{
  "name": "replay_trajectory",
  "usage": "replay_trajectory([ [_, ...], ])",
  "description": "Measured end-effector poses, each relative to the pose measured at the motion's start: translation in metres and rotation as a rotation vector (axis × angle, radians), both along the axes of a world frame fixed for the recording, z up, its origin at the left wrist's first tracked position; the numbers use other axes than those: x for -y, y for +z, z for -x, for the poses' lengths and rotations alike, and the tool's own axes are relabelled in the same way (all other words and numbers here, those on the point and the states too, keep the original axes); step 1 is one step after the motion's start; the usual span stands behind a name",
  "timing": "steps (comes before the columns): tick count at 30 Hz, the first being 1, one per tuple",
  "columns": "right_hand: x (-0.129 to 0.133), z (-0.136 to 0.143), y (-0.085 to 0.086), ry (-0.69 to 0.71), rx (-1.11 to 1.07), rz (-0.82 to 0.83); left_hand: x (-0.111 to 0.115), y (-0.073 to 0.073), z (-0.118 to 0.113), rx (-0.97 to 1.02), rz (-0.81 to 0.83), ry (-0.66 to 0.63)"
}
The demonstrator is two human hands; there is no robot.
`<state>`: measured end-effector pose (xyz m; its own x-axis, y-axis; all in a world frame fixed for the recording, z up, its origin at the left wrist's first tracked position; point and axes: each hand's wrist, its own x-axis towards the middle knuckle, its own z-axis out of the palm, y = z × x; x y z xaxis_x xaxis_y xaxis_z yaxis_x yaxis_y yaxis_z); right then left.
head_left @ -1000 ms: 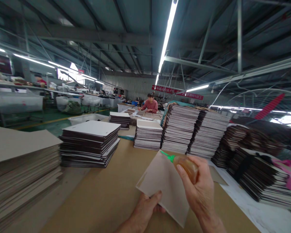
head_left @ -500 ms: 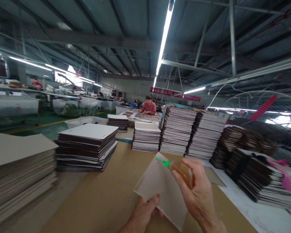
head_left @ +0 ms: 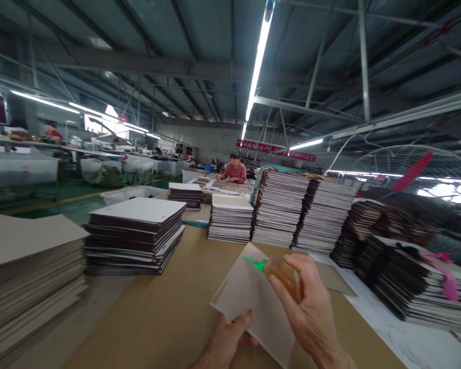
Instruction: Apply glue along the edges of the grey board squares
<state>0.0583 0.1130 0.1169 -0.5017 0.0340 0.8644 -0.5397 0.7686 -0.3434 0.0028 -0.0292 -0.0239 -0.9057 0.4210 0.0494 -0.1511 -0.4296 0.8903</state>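
Observation:
My left hand [head_left: 230, 335] grips the near left edge of a pale grey board [head_left: 240, 287], thumb on top and fingers underneath. The board is tilted above the brown tabletop. In my right hand [head_left: 311, 302] is a squeeze bottle [head_left: 286, 279] of amber liquid, my fingers wrapped round its body. Its green nozzle [head_left: 255, 264] points left over the upper part of the board. Whether the tip touches the surface I cannot tell.
A stack of dark-edged boards [head_left: 136, 236] and a taller grey stack [head_left: 30, 271] stand on the left. More stacks [head_left: 278, 207] rise behind the board. A tied bundle [head_left: 415, 287] lies at right. A person [head_left: 234, 169] in a pink shirt works farther back.
The nozzle has shifted slightly left and down over the board along with my right hand. My left hand keeps its hold on the board, and the whole view has moved a little.

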Motion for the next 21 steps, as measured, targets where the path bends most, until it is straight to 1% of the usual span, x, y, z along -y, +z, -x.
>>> replay_trajectory([
  [2, -0.002, -0.001, -0.001, 0.006, -0.004, 0.025, 0.0, 0.002, -0.001, 0.019, -0.007, 0.012],
  [6, -0.008, -0.001, 0.004, -0.05, -0.05, 0.067, 0.001, 0.008, -0.006, 0.014, 0.007, 0.03],
  [12, -0.014, -0.002, 0.013, -0.096, -0.096, -0.012, 0.002, 0.013, -0.01, -0.014, 0.022, 0.02],
  [16, -0.017, -0.008, 0.015, -0.113, -0.049, -0.078, 0.003, 0.013, -0.007, -0.012, 0.039, 0.026],
  [21, -0.018, -0.014, 0.016, -0.123, -0.041, -0.066, 0.003, 0.012, -0.007, -0.035, 0.077, 0.017],
])
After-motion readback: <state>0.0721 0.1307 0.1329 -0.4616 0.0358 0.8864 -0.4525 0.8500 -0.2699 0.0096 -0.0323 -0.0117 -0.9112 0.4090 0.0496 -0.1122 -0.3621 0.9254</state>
